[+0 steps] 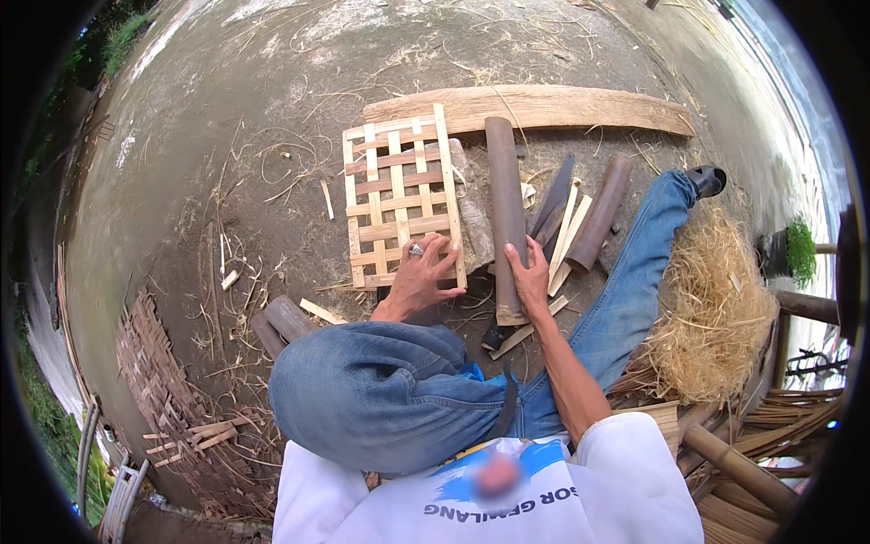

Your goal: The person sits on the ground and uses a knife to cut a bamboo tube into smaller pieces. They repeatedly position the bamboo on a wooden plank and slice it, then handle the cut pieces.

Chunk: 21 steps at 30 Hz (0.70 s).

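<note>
Left hand (420, 279) spread on the woven grid's (399, 189) near edge

Right hand (532, 276) grips a long brown piece (505, 204); wide ground (195, 181) stretches left.

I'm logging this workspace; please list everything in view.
Lattice panel: one, tan and brown, centre left
Plank: one, light brown, beyond the panel
Long bamboo piece: one, brown, centre
Shorter bamboo piece: one, brown, right of that
Dark pointed piece: at least one, grey, between them
Pale strips: several, cream, mostly nearby
Bamboo offcuts: two, brown, lower left
Woven sheet: one, brown, lower left
Shavings heap: one, golden, right
Plants: several, green, both edges
Poles: several, brown, lower right
Jeans: pair, blue, lower centre
Shirt: one, white, bottom
Shoe: one, black, right
Left hand: one, spread on panel
Right hand: one, holding long bamboo piece
</note>
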Each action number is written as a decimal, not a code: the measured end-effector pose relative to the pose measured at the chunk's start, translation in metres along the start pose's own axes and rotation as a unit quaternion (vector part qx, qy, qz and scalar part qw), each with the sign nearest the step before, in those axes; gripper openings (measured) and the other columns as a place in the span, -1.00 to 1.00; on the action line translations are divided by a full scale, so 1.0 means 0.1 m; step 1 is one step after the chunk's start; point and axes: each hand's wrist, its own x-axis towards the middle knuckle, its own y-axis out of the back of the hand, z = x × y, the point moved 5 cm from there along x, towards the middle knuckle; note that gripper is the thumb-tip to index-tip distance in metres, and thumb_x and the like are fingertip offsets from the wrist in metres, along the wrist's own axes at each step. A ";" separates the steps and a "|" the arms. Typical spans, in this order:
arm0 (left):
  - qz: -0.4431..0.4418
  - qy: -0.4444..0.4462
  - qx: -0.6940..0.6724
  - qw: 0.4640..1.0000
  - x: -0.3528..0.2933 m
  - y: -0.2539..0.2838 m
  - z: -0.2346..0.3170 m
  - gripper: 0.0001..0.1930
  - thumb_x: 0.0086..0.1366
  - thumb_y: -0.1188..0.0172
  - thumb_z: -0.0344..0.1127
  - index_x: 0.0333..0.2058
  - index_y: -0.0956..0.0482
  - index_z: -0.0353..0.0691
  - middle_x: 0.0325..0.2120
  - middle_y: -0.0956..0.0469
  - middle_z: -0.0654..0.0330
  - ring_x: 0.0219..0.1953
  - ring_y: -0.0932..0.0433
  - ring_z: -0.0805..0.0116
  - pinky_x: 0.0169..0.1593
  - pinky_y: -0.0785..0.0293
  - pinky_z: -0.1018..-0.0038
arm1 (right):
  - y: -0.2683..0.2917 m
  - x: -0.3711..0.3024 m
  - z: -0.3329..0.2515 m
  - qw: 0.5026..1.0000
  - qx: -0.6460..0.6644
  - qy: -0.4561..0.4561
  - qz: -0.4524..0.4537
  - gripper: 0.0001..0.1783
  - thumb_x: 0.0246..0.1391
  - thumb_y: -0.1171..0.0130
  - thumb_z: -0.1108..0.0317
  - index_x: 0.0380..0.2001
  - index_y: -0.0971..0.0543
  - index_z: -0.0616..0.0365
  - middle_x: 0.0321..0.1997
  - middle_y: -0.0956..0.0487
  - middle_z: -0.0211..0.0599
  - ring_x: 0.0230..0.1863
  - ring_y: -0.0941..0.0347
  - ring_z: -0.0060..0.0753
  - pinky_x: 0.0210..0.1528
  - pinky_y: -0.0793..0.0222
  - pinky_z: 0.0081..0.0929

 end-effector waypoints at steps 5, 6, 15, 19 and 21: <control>-0.039 0.006 0.004 0.999 -0.03 -0.03 0.01 -0.01 -0.04 -0.54 0.20 0.34 -0.36 -0.03 0.29 -0.28 0.16 0.42 -0.17 0.14 0.40 0.00 0.03 | 0.08 -0.02 0.12 0.999 0.018 -0.028 0.004 -0.22 0.18 -0.36 -0.05 0.26 -0.44 0.32 0.11 -0.60 -0.01 0.12 -0.57 -0.21 0.17 -0.45 -0.33; -0.036 0.006 0.006 0.999 -0.04 -0.03 0.01 0.00 -0.04 -0.54 0.19 0.35 -0.35 -0.02 0.30 -0.28 0.16 0.43 -0.17 0.14 0.41 0.01 0.03 | 0.07 -0.01 0.15 0.999 0.026 -0.031 -0.002 -0.21 0.18 -0.36 -0.05 0.26 -0.44 0.32 0.11 -0.60 -0.02 0.12 -0.57 -0.21 0.16 -0.45 -0.33; -0.018 0.032 -0.017 0.999 -0.06 -0.07 -0.01 -0.05 -0.01 -0.54 0.15 0.35 -0.37 0.01 0.32 -0.28 0.19 0.44 -0.17 0.20 0.45 0.06 0.09 | 0.06 -0.08 0.17 0.997 0.067 -0.027 -0.007 -0.22 0.18 -0.36 -0.05 0.26 -0.43 0.32 0.08 -0.62 -0.03 0.08 -0.59 -0.24 0.13 -0.47 -0.35; -0.010 0.026 -0.007 1.000 -0.08 -0.10 -0.04 -0.06 0.01 -0.52 0.15 0.36 -0.36 0.02 0.32 -0.28 0.18 0.44 -0.16 0.20 0.46 0.09 0.11 | 0.06 -0.08 0.16 0.999 0.039 -0.035 -0.015 -0.24 0.20 -0.36 -0.02 0.26 -0.43 0.31 0.07 -0.63 -0.02 0.07 -0.60 -0.25 0.12 -0.48 -0.37; -0.011 0.027 -0.010 1.000 -0.10 -0.11 -0.02 -0.06 0.03 -0.51 0.14 0.37 -0.34 0.03 0.33 -0.28 0.17 0.45 -0.16 0.19 0.46 0.10 0.10 | 0.05 -0.12 0.14 0.998 0.064 -0.022 -0.010 -0.26 0.20 -0.36 0.00 0.26 -0.44 0.31 0.08 -0.63 -0.02 0.07 -0.60 -0.26 0.12 -0.48 -0.38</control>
